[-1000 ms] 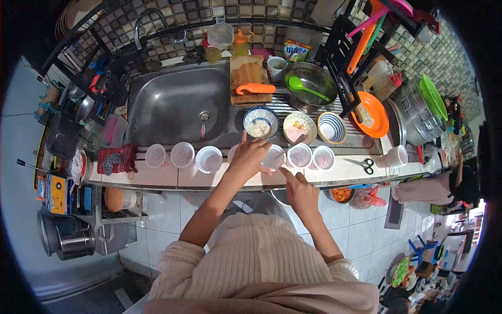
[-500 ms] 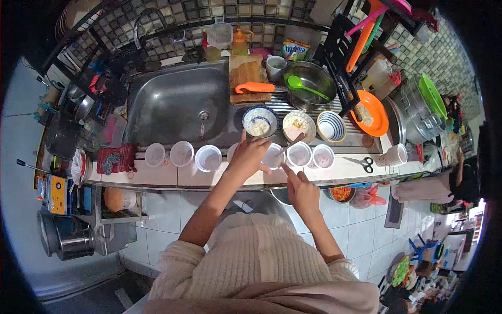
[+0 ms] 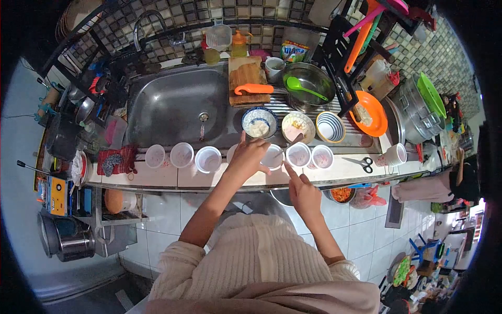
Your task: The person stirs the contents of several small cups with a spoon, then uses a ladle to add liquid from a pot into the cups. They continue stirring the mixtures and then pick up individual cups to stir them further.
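My left hand [image 3: 248, 158] is around the left side of a white plastic cup [image 3: 272, 156], thumb low and fingers at the rim. My right hand [image 3: 304, 194] is at the cup's right side, its index finger stretched to the rim and the others curled; anything inside them is hidden. A metal utensil [image 3: 294, 141] slants between that cup and a bowl of pale powder [image 3: 298, 129]. Behind my left hand stands a blue-patterned bowl [image 3: 260, 123] with white powder. More white cups [image 3: 208, 159] stand in a row on the counter, two of them [image 3: 298, 155] close right.
A sink [image 3: 178, 104] lies behind the cups at left. Around it are a cutting board [image 3: 244, 73] with an orange-handled tool [image 3: 254, 89], a metal pan [image 3: 311, 78], a striped bowl [image 3: 330, 127], an orange plate [image 3: 376, 112] and scissors [image 3: 366, 164]. Another person [image 3: 439, 186] is at far right.
My right hand has shifted very slightly, its index finger still at the cup. My left hand stays in place on the cup. The view has tilted slightly.
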`<state>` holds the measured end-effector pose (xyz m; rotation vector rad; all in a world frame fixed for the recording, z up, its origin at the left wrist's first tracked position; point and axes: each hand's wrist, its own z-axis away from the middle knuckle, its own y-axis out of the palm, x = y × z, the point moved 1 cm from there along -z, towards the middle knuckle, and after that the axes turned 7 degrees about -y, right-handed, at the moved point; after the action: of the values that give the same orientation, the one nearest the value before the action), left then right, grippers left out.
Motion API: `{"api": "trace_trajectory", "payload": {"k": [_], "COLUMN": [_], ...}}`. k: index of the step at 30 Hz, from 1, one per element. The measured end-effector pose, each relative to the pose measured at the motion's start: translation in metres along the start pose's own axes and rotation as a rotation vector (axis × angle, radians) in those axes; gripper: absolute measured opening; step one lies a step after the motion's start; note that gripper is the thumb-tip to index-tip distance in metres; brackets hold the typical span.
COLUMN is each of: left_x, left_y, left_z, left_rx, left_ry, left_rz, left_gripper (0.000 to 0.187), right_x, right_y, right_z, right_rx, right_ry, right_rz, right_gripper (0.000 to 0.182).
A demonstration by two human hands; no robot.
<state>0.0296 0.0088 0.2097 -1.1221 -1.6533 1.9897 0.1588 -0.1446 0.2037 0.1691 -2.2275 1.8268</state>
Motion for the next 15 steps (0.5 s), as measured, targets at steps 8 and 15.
{"api": "trace_trajectory", "payload": {"k": [8,15], "left_x": [-0.0004,-0.002], "left_y": [-0.002,-0.0047], "left_z": [0.0006,0.0005], "left_rx": [-0.012,0.005], "left_ry": [0.02,-0.002], "left_rz": [0.015,0.013], "left_gripper": [0.08,0.079], "right_x": [-0.0029,-0.0095], "right_y": [0.0018,-0.0059], "right_z": [-0.0018,-0.0072], "right_rx": [0.002,-0.019], "right_ry": [-0.031,0.108], "right_rz": [-0.032,-0.964], "right_gripper": [0.054,0.04]}}
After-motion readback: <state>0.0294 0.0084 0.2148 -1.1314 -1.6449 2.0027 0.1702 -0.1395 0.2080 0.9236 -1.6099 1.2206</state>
